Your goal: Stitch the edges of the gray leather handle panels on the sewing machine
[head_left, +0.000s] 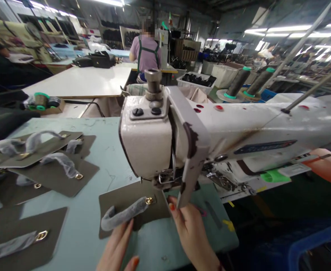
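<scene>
A grey-brown bag panel lies on the pale green table under the head of a white sewing machine. Its handle, wrapped in clear film, ends in a gold buckle. My left hand rests at the panel's near edge, fingertips by the handle, fingers stretched out and thumb apart. With thumb and fingers my right hand pinches the panel's right edge, close to the needle area. The metal guard arm hides part of those fingers, and the machine head covers the panel's far edge.
Several similar panels with wrapped handles lie overlapping on the left of the table. Dark thread cones stand behind the machine. A co-worker sits farther back. A blue bin is at lower right.
</scene>
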Tool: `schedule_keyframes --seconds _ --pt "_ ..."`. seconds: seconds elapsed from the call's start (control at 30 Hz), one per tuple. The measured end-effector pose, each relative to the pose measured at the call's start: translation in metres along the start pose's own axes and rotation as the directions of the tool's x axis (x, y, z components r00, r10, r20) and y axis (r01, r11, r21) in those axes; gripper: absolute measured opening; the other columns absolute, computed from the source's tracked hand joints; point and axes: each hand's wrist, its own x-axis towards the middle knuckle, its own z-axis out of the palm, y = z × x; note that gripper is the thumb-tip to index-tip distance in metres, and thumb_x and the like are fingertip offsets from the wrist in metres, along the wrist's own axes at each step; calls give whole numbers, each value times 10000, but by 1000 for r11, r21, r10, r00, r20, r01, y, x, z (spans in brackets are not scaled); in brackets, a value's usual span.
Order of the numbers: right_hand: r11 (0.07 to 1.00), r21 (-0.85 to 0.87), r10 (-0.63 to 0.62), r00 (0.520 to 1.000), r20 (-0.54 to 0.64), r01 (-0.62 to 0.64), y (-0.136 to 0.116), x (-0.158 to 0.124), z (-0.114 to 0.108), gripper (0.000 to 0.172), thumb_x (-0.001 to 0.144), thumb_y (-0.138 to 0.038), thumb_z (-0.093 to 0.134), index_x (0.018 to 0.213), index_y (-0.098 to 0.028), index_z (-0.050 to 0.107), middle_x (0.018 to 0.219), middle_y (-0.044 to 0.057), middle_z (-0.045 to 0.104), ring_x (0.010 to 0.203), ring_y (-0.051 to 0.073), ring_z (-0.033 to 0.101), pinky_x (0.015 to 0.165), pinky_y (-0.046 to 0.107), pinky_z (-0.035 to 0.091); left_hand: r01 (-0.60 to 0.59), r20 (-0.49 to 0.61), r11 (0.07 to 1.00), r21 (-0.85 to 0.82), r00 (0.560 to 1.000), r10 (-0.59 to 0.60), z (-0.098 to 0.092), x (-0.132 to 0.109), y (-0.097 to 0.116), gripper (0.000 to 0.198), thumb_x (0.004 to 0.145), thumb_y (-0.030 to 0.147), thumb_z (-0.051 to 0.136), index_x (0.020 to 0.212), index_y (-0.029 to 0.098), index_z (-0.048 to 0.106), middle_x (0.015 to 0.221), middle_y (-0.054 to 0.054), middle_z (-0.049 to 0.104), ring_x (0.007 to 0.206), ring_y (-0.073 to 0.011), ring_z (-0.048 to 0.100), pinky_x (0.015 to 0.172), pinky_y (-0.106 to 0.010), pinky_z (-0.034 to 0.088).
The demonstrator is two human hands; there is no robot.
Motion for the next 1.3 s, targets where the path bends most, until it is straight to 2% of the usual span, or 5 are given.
schedule_keyframes --seconds 0.13,0.23,0.37,0.53,1.3 --pt "995 53 80 995 59 -83 -24 15 12 246 971 -284 501 1073 -174 697 921 84 748 835 224 700 700 251 469 69 -44 989 130 997 -64 18 50 -9 794 907 315 520 1552 245 62 1625 -170 99 1475 -391 118 1096 -636 326" --pt "989 58 137 990 20 -138 -28 19 21 219 956 -231 508 999 -161 711 887 78 741 756 210 676 649 243 421 -143 18 966 215 990 142 -6 102 -13 611 886 394 572 1454 243 402 1494 -177 416 1406 -421 303 1090 -668 290" --pt "944 298 145 989 21 -145 -28 16 30 317 984 -306 449 857 -139 687 735 41 662 654 158 574 586 218 366 -325 201 893 311 941 273 -54 132 -7 488 849 474 620 1285 252 610 1257 -168 626 1160 -370 560 946 -534 485" --pt "842 500 207 977 47 -202 -27 13 35 411 969 -422 469 715 -126 600 638 -7 491 613 114 415 557 207 298 -386 298 861 330 909 293 -84 142 8 411 881 521 549 1217 308 652 1226 -116 654 1094 -338 587 888 -500 497" --pt "839 482 277 961 22 -253 -19 23 37 476 941 -499 463 644 -146 576 634 11 514 648 136 509 582 207 430 -242 195 966 95 956 220 -68 155 -11 336 884 547 529 1024 285 687 1008 -58 691 965 -263 623 800 -368 502"
